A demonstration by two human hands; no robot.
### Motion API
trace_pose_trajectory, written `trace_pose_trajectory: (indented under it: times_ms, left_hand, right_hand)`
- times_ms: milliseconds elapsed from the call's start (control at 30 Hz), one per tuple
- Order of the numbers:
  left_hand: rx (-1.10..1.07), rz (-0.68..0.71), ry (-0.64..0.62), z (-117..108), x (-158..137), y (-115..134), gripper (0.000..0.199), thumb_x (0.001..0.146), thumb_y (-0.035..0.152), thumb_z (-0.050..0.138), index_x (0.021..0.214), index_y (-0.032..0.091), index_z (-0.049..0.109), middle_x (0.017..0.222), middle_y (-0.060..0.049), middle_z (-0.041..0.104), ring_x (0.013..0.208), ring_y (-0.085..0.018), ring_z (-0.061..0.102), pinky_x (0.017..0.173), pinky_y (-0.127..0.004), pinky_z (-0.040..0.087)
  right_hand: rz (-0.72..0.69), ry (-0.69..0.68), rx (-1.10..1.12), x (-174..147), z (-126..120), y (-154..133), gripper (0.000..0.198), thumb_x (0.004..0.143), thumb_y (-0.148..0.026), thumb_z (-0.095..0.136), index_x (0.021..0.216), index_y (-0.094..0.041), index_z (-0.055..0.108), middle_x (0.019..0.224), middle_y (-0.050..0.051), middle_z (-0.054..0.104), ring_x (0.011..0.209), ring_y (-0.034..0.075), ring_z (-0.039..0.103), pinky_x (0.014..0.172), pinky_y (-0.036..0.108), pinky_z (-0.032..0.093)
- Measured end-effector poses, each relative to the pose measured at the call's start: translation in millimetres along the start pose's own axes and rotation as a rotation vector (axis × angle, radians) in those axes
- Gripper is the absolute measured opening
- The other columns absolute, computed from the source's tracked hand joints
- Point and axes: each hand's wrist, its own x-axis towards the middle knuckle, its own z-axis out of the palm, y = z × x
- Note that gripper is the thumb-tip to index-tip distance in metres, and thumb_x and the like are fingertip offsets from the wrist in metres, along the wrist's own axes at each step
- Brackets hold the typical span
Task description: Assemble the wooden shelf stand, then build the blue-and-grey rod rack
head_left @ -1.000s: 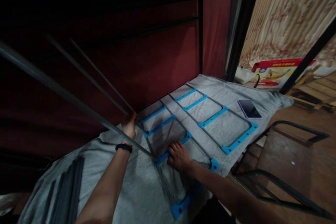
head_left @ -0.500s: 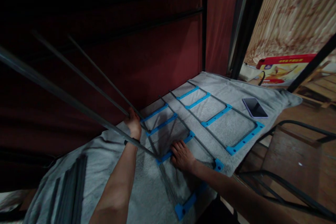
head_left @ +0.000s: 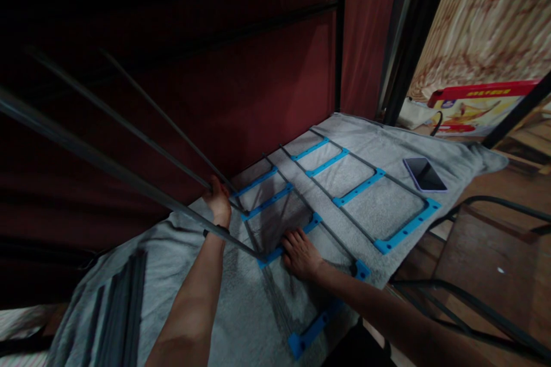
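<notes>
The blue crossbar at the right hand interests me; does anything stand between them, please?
Nothing visible does: the right hand rests on the blue crossbar; the thick slanted rod appears to meet only its left end.

No text can be read for certain. At the far right, a box [head_left: 484,110] bears a row of yellow characters [head_left: 488,92] on its red top band and a small dark emblem [head_left: 448,104], both too blurred to make out.
</notes>
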Motion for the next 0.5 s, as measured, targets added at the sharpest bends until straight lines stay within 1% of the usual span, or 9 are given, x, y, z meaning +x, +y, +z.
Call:
trace_pose_trajectory:
  times_ms: [200,333,400,467,500]
  left_hand:
    - [0.025,-0.014,-0.041,2.5,-5.1,6.1,0.041,0.102,0.041,0.036,0.065,0.024,0.032,0.052,0.007,0.031,0.048,-0.008,0.033,0.049,-0.025,0.029]
    - [0.043,-0.02,-0.074,1.4,-6.0,9.4,0.039,0.104,0.036,0.032,0.068,0.023,0.036,0.054,0.007,0.032,0.053,-0.008,0.033,0.054,-0.026,0.032]
    - [0.047,-0.004,-0.107,-2.1,-5.6,12.4,0.036,0.103,0.035,0.037,0.071,0.021,0.042,0.055,0.007,0.035,0.055,-0.009,0.035,0.059,-0.027,0.036]
    - [0.044,0.047,-0.156,-9.4,-6.5,17.7,0.029,0.099,0.035,0.05,0.076,0.018,0.048,0.061,0.006,0.046,0.062,-0.01,0.044,0.067,-0.028,0.042]
    - [0.039,0.092,-0.183,-14.8,-8.4,20.8,0.025,0.095,0.035,0.056,0.08,0.016,0.051,0.066,0.004,0.052,0.069,-0.011,0.049,0.074,-0.029,0.044]
  right_hand:
    - [-0.018,0.033,-0.007,-0.4,0.9,1.9,0.045,0.092,-0.037,0.057,0.13,-0.013,0.059,0.133,0.017,0.059,0.125,0.03,0.049,0.118,0.051,0.026]
    - [-0.034,0.06,-0.014,-1.8,1.6,3.6,0.043,0.092,-0.036,0.058,0.129,-0.013,0.059,0.132,0.017,0.058,0.123,0.03,0.049,0.117,0.05,0.028]
    - [-0.04,0.085,-0.022,-2.3,2.6,4.0,0.043,0.092,-0.034,0.057,0.129,-0.013,0.058,0.132,0.017,0.058,0.122,0.029,0.05,0.116,0.05,0.028]
    - [-0.046,0.108,-0.027,-2.7,4.1,4.1,0.042,0.092,-0.034,0.057,0.128,-0.012,0.059,0.131,0.017,0.058,0.122,0.029,0.05,0.116,0.049,0.028]
    - [-0.048,0.115,-0.025,-2.7,4.8,4.2,0.042,0.092,-0.034,0.057,0.127,-0.012,0.059,0.13,0.017,0.059,0.122,0.029,0.049,0.116,0.049,0.028]
